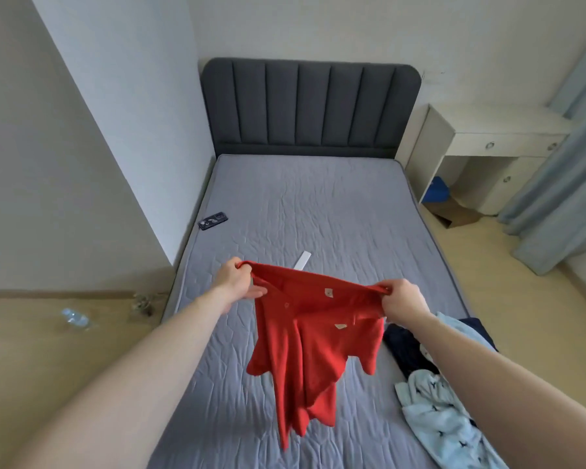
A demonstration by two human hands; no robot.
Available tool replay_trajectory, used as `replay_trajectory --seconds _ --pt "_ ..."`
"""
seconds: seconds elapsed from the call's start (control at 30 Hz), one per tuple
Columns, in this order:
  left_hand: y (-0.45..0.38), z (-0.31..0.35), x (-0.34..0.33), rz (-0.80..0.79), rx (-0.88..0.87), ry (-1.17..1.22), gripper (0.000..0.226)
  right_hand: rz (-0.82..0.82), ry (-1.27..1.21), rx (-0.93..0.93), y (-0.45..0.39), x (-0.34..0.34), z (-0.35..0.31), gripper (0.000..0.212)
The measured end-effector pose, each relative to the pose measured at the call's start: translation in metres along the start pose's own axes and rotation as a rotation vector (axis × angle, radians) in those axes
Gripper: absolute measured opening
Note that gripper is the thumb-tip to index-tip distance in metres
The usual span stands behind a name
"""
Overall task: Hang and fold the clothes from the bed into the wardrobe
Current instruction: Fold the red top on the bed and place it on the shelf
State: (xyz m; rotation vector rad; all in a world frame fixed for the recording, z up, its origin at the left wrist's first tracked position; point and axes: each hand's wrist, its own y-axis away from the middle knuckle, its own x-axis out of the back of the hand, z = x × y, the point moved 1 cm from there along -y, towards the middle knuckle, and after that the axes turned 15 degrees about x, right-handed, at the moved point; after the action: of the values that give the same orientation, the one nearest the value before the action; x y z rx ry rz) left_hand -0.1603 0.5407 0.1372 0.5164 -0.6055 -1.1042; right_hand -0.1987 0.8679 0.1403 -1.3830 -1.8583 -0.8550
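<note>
Hanging from both grips, red shirt [305,346] over bed [318,214], left hand [237,282], right hand [401,299] pinching its top edge

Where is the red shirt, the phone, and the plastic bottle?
red shirt [313,336]: head view, on the front cloth below the collar.
phone [213,221]: head view, on its dark back, at the mattress's left edge.
plastic bottle [77,318]: head view, on its clear body, lying on the floor.

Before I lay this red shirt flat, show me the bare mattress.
Bare: the mattress from headboard down to the white strip, and below the phone. Crowded: near right corner, under the clothes pile.
</note>
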Motion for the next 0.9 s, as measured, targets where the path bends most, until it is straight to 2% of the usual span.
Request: replay_trajectory --seconds 0.1,0.2,0.3,0.37,0.47,0.57,0.63,0.8,0.9 --pt "0.002 0.051 -0.002 -0.006 -0.142 0.109 0.014 0.137 0.008 0.104 -0.032 0.032 -0.016 0.05" --pt "0.018 0.09 0.003 0.03 -0.32 0.093 0.014 0.288 -0.005 0.21 -0.052 0.065 -0.032 0.043" --pt "0.035 0.1 0.011 0.124 -0.43 0.019 0.012 0.398 -0.041 0.281 -0.054 0.082 -0.04 0.037" --pt "0.042 0.086 0.015 0.124 -0.428 -0.009 0.014 0.422 -0.028 0.33 -0.045 0.077 -0.038 0.029" --pt "0.038 0.036 0.016 0.108 -0.377 -0.069 0.023 0.383 -0.011 0.368 -0.026 0.048 -0.017 0.029" --pt "0.02 -0.034 0.011 0.129 -0.344 -0.204 0.021 0.255 -0.029 0.346 -0.006 0.003 0.015 0.036" --pt "0.003 -0.088 0.004 0.135 -0.33 -0.3 0.028 0.156 -0.032 0.304 0.008 -0.036 0.043 0.043" --pt "-0.045 -0.239 -0.019 0.059 -0.18 -0.485 0.034 -0.096 -0.044 0.171 0.043 -0.165 0.13 0.052" --pt "-0.075 -0.337 -0.034 0.019 -0.042 -0.681 0.024 -0.276 -0.048 0.107 0.071 -0.253 0.187 0.053"
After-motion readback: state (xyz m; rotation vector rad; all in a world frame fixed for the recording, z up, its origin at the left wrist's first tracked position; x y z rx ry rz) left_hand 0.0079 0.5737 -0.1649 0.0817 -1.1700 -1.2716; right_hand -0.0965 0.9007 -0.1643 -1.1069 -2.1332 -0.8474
